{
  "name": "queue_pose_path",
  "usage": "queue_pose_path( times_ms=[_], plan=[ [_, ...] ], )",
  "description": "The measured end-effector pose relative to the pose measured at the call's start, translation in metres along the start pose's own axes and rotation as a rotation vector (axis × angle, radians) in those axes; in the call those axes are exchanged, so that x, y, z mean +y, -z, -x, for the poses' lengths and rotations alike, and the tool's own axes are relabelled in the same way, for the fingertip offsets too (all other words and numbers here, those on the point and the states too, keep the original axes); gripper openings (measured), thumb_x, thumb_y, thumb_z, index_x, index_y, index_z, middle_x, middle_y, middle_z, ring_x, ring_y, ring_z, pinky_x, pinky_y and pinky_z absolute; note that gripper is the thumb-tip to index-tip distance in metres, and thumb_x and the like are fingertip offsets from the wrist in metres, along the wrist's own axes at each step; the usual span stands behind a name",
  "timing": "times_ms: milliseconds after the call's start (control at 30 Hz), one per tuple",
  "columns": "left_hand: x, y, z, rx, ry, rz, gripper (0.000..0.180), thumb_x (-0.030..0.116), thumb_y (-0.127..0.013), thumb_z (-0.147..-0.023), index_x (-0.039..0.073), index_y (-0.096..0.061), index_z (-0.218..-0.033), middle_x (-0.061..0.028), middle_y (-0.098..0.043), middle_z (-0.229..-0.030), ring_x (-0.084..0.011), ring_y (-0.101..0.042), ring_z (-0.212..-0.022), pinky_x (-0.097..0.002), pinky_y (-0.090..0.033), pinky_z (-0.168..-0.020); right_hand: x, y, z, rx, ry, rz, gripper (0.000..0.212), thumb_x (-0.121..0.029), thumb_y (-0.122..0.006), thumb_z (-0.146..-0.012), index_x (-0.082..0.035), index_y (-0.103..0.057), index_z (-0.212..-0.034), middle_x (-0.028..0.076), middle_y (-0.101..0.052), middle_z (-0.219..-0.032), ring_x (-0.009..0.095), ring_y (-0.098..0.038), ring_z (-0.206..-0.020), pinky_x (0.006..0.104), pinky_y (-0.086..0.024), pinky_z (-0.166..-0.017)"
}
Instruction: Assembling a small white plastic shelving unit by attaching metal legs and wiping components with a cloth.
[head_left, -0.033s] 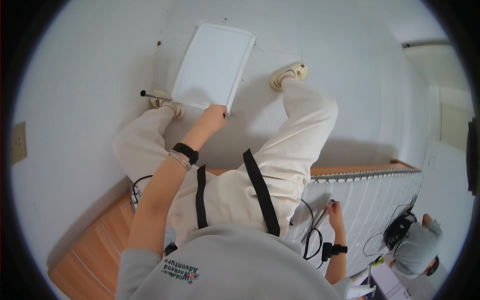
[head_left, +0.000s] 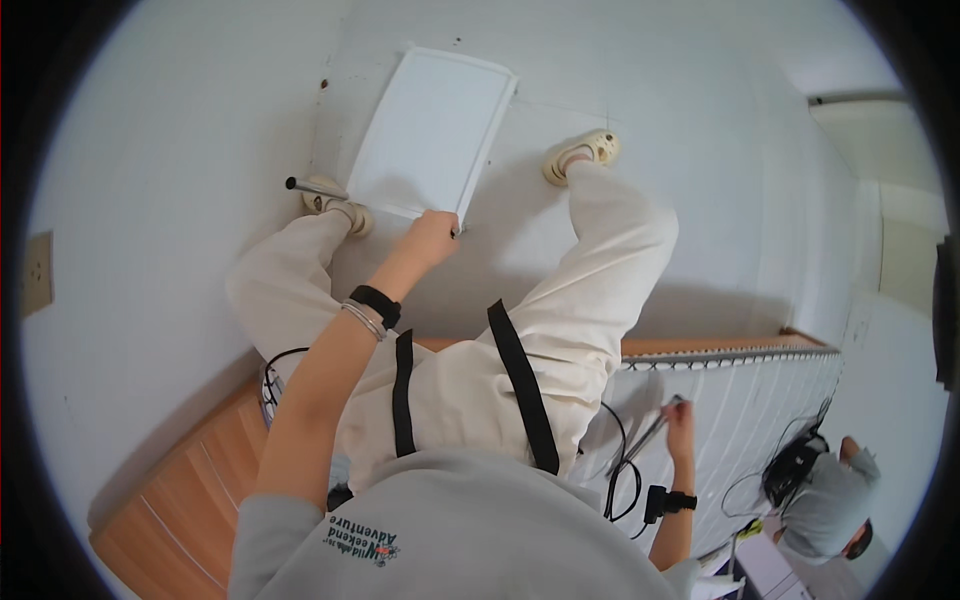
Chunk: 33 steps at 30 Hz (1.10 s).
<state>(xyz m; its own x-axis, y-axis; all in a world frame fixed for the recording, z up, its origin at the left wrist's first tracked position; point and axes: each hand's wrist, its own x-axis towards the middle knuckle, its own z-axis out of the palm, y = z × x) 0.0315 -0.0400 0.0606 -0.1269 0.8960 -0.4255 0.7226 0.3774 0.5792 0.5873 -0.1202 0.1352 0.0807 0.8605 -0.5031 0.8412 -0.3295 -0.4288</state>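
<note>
Panel (head_left: 435,130), white and rectangular with a raised rim, lay on the pale floor (head_left: 515,225) between my shoes, nearer the left shoe (head_left: 359,221) than the right shoe (head_left: 598,147). Step in hand, as I judged it: handling or steadying the panel at its near edge. My left fingers (head_left: 438,225) were curled over that edge, close to its right-hand corner, the panel stretching away beyond the knuckles. Could not tell whether they gripped the rim; undersides hidden. Metal tube (head_left: 320,189), dark-ended, poked leftward by the near left corner. My right fingers (head_left: 679,414), well apart from the panel, looked closed on the upper end of a thin grey rod (head_left: 648,438). Next move, I reckoned, called for a sure hold at that right-hand corner before any shift.
</note>
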Motion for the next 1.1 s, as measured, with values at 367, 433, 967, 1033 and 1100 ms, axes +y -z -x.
queue_pose_path(
  times_ms=[367,433,967,1033,1100],
  plan=[
    [-0.007,-0.007,0.012,-0.091,-0.003,-0.101,0.016,0.002,-0.054,-0.063,0.001,-0.056,-0.079,-0.0208,-0.057,-0.078,-0.0363,-0.056,-0.078,-0.0415,-0.045,-0.068,-0.340,0.017,-0.119,0.343,0.911,-0.099,0.026,-0.004,-0.061,-0.076,0.001,-0.050,-0.100,0.011,-0.055,-0.095,0.019,-0.052,-0.086,0.0285,-0.042,-0.077],
    [-0.018,-0.012,0.018,-0.122,-0.040,-0.136,0.015,0.002,-0.054,-0.063,0.001,-0.056,-0.077,-0.0208,-0.057,-0.077,-0.0364,-0.056,-0.078,-0.0418,-0.045,-0.067,-0.380,-0.010,-0.137,0.255,1.004,-0.090,0.027,-0.008,-0.061,-0.077,0.002,-0.050,-0.100,0.013,-0.053,-0.094,0.022,-0.052,-0.083,0.0295,-0.042,-0.075],
    [-0.063,0.033,0.055,-0.061,0.078,0.020,0.021,-0.005,-0.051,-0.065,0.002,-0.053,-0.085,-0.0156,-0.056,-0.079,-0.0352,-0.053,-0.080,-0.0420,-0.043,-0.068,-0.470,-0.121,-0.345,-0.063,0.910,-0.522,0.018,-0.009,-0.054,-0.083,0.000,-0.047,-0.097,0.008,-0.058,-0.093,0.011,-0.053,-0.080,0.0235,-0.043,-0.074],
    [-0.060,0.043,0.052,-0.093,0.138,0.049,0.022,-0.006,-0.051,-0.065,0.002,-0.053,-0.085,-0.0151,-0.057,-0.081,-0.0354,-0.054,-0.080,-0.0424,-0.044,-0.068,-0.468,-0.146,-0.369,-0.055,0.897,-0.476,0.019,-0.011,-0.054,-0.084,0.000,-0.046,-0.098,0.008,-0.059,-0.088,0.011,-0.054,-0.078,0.0231,-0.043,-0.072],
    [-0.060,0.047,0.048,-0.131,0.213,0.080,0.023,-0.008,-0.051,-0.064,0.001,-0.054,-0.085,-0.0146,-0.057,-0.083,-0.0356,-0.054,-0.079,-0.0428,-0.044,-0.068,-0.476,-0.158,-0.384,-0.023,0.910,-0.420,0.020,-0.012,-0.054,-0.083,0.000,-0.046,-0.098,0.008,-0.059,-0.087,0.011,-0.054,-0.076,0.0233,-0.043,-0.071]
  ],
)
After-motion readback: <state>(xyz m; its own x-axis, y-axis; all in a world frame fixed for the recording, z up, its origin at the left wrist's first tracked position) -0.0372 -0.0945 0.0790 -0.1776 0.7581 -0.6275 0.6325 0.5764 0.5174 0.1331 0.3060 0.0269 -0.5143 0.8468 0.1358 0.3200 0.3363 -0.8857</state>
